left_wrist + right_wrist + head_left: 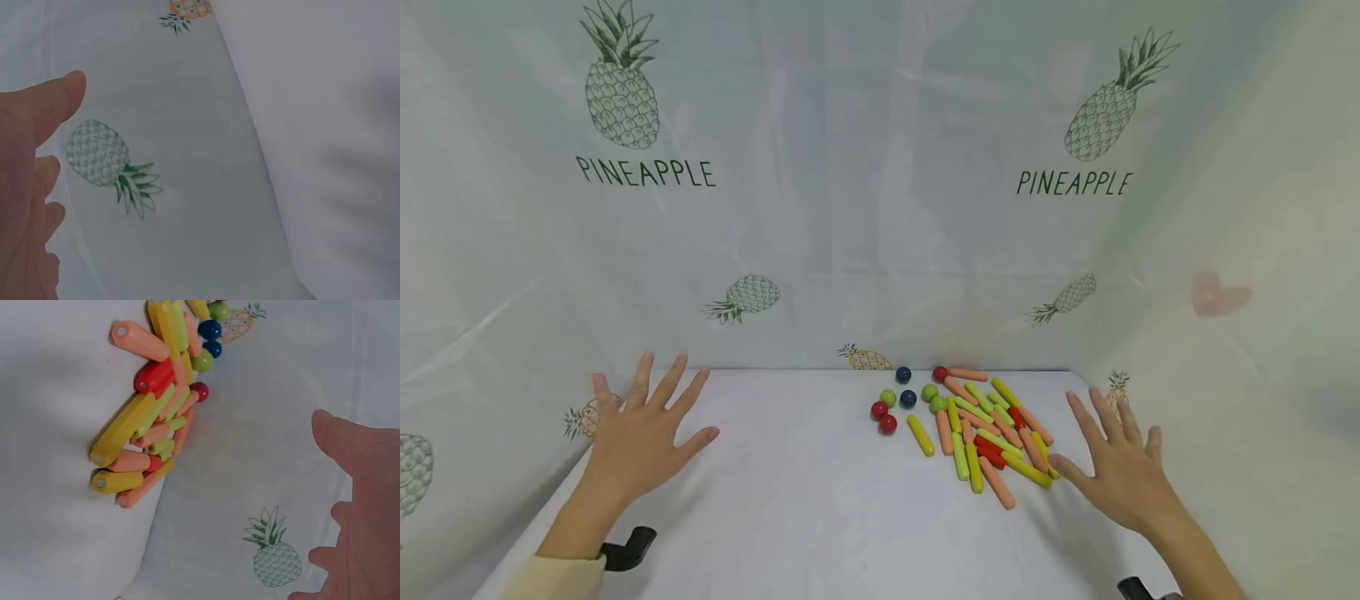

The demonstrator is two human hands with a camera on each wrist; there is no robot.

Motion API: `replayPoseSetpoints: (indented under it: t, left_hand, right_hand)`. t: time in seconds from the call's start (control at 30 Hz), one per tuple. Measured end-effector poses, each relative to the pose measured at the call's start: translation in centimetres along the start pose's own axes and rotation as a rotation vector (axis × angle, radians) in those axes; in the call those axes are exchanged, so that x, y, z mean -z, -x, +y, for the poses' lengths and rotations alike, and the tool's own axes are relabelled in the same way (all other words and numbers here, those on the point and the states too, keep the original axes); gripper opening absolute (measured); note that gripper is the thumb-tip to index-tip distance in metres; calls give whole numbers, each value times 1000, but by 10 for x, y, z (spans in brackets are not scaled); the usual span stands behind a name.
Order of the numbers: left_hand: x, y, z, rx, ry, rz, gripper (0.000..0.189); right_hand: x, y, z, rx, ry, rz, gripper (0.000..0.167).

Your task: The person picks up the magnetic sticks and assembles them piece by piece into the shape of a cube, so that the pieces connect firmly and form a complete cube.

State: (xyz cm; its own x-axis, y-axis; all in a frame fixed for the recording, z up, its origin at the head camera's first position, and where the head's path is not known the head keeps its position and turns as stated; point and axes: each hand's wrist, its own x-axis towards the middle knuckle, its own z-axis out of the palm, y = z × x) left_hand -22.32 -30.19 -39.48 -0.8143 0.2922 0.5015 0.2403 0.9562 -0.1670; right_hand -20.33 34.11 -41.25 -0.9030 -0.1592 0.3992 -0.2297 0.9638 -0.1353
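Note:
My left hand (640,437) is held over the left part of the white table (790,500), fingers spread and nothing in its grasp. On the right, my right hand (1123,467) is likewise spread and holds nothing. Just left of it lies a loose pile of short coloured sticks: a yellow stick (921,435), an orange stick (997,483), a red stick (154,376) and several more, some lime green. Pale round spots show on their ends in the right wrist view. Small glossy balls, such as a red ball (887,424), a dark blue ball (908,399) and a green ball (938,404), sit at the pile's left and back.
A pale curtain (880,208) printed with pineapples hangs behind the table's back edge and along both sides. Some balls and an orange stick lie close to that back edge. A black wrist-camera piece (628,550) sticks out beside the left wrist.

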Motion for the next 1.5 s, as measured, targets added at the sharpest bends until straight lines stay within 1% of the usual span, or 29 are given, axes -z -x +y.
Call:
replayPoseSetpoints:
  t: [0.3, 0.47, 0.53, 0.63, 0.77, 0.83, 1.0, 1.1, 1.17, 1.27, 1.4, 1.5]
  left_hand:
    - [-16, -5, 19, 7, 105, -6, 94]
    - [-25, -11, 33, 14, 163, -7, 91]
    - [-28, -13, 39, 15, 191, -14, 90]
    - [-31, -17, 48, 22, 238, -40, 89]
    - [-39, -23, 60, 31, 295, -71, 88]
    - [-44, -25, 68, 26, 324, -85, 88]
    - [-56, -26, 88, 12, 418, -107, 87]
    - [-61, -28, 100, 21, 483, -116, 86]
    - [-64, -30, 108, 29, 535, -135, 86]
    - [-67, -36, 119, 55, 611, -194, 87]
    - [-72, -44, 133, 87, 683, -261, 87]
    - [-78, -50, 143, 99, 726, -283, 86]
  right_hand:
    - [2, -7, -7, 22, -31, -5, 98]
    - [3, -12, -10, 25, -44, -30, 97]
    - [3, -14, -11, 28, -54, -42, 96]
    - [2, -18, -12, 44, -66, -34, 96]
    - [0, -21, -13, 64, -78, -13, 96]
    - [-2, -21, -13, 64, -81, -12, 96]
    - [-9, -22, -11, 58, -89, -38, 94]
    - [-13, -22, -10, 66, -128, -50, 94]
    - [-14, -21, -10, 67, -169, -58, 95]
    - [-17, -20, -10, 66, -227, -70, 93]
    - [-21, -20, -12, 58, -253, -79, 91]
    - [-26, -21, -14, 47, -268, -83, 90]
